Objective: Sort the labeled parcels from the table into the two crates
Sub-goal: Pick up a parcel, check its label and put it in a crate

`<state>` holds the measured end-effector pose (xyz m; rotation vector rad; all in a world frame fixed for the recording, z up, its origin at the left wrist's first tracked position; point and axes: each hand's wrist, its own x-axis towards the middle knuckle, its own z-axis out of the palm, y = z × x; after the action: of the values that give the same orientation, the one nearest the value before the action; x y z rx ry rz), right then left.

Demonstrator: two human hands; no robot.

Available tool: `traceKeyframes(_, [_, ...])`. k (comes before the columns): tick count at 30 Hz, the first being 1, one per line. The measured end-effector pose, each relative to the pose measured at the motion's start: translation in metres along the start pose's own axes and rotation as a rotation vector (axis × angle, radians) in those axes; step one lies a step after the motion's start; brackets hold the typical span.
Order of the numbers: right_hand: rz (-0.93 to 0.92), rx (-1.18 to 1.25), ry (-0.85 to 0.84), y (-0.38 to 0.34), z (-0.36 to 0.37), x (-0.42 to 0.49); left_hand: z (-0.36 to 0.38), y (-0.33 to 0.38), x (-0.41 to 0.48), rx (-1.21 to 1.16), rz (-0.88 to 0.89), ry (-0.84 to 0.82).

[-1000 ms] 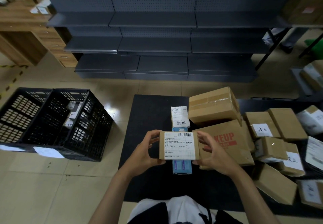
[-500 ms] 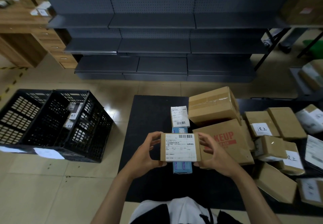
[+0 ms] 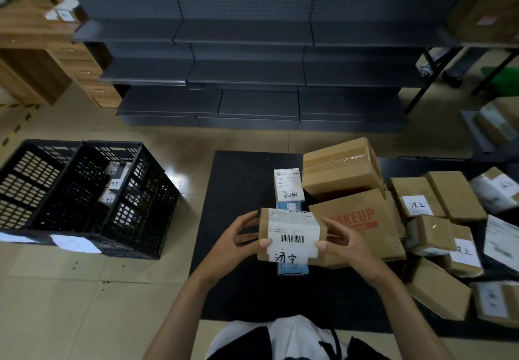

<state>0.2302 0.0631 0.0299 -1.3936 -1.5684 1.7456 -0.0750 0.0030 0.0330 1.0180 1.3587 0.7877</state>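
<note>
A small brown cardboard parcel (image 3: 292, 236) with a white barcode label and a handwritten tag is held above the black table (image 3: 241, 185). It is gripped at its ends by the left hand (image 3: 238, 240) and the right hand (image 3: 345, 244), with the thumbs pressed on its near face. A blue box (image 3: 290, 269) is partly hidden beneath it. Two black lattice plastic crates (image 3: 140, 213) are set side by side on the floor to the left. What seem to be labelled parcels (image 3: 115, 182) are dimly seen in the nearer one.
</note>
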Motion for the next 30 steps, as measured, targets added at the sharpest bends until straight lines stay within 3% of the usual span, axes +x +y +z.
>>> traceKeyframes(9, [0.096, 0.083, 0.077, 0.001, 0.024, -0.002, 0.003, -0.017, -0.008, -0.173, -0.071, 0.072])
traceKeyframes(23, [0.154, 0.178, 0.156, 0.009, 0.078, -0.016, -0.003, -0.056, -0.032, -0.351, -0.159, 0.046])
traceKeyframes(30, [0.083, 0.098, 0.095, 0.01, 0.094, 0.01, -0.014, -0.058, -0.056, -0.426, -0.147, 0.278])
